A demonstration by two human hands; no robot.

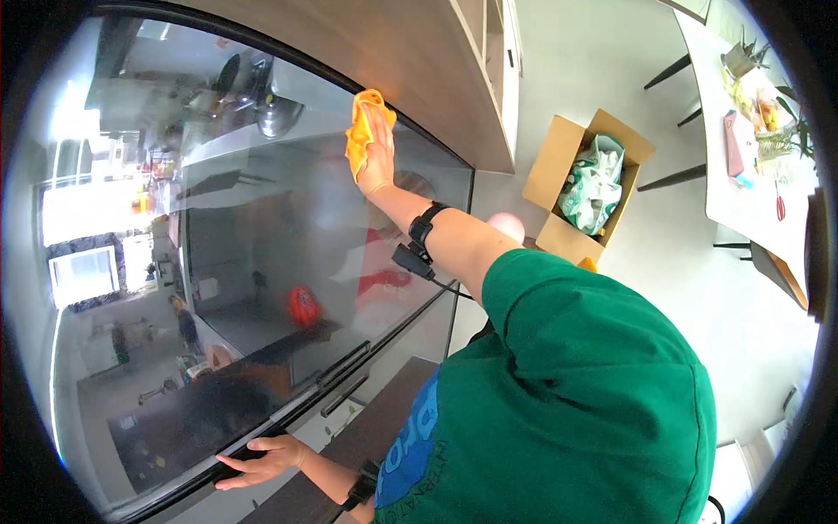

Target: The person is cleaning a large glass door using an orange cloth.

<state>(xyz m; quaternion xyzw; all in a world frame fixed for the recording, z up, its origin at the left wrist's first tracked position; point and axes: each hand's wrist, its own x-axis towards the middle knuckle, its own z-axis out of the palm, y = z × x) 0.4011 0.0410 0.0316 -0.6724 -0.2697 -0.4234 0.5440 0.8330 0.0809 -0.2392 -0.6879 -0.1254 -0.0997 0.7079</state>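
Observation:
Up near the black-framed edge of a large glass panel [281, 196], my right hand [378, 154] presses an orange cloth [361, 134] flat against the glass. The panel's dark surface reflects a room with windows. Low in the view, my left hand [265, 462] rests on the panel's black edge frame [226, 462], fingers spread and no cloth in it. A black strap with a small device and cable sits on my right forearm.
A wooden cabinet [419, 59] adjoins the panel's far edge. An open cardboard box [553, 154] holding a green-and-white bag [592, 190] stands on the floor, near a pink ball [506, 227]. At right is a white table [720, 190] with plants and scissors [780, 206].

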